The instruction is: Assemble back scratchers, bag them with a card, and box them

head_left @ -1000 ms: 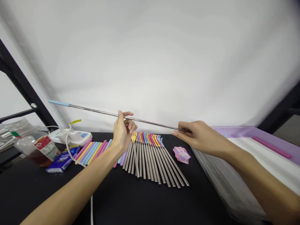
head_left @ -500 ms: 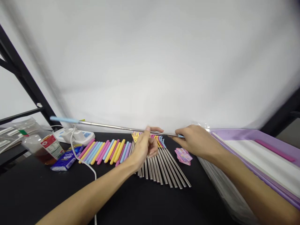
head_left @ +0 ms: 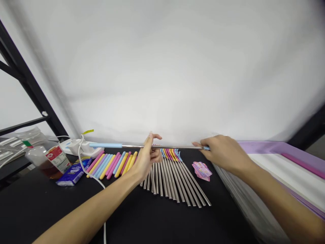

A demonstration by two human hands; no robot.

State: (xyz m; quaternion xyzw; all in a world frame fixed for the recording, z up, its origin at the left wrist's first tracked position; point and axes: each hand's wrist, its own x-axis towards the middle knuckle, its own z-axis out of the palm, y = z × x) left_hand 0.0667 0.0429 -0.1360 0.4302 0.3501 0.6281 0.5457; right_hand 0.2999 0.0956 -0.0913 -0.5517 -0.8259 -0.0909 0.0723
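Two hands (head_left: 186,152) grip one metal rod (head_left: 134,146); blue handle (head_left: 106,145) beyond left hand (head_left: 149,154) | rods (head_left: 175,179) below

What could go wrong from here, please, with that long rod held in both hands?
The blue handle of the rod looks close to the white cable and might snag it if swung. The left hand, if lowered, could knock the fanned metal sticks out of line.

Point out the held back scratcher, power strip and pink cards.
Held back scratcher (head_left: 106,145): head view, light-blue handle.
Power strip (head_left: 95,152): head view, right end of casing.
Pink cards (head_left: 202,169): head view, middle of top card.
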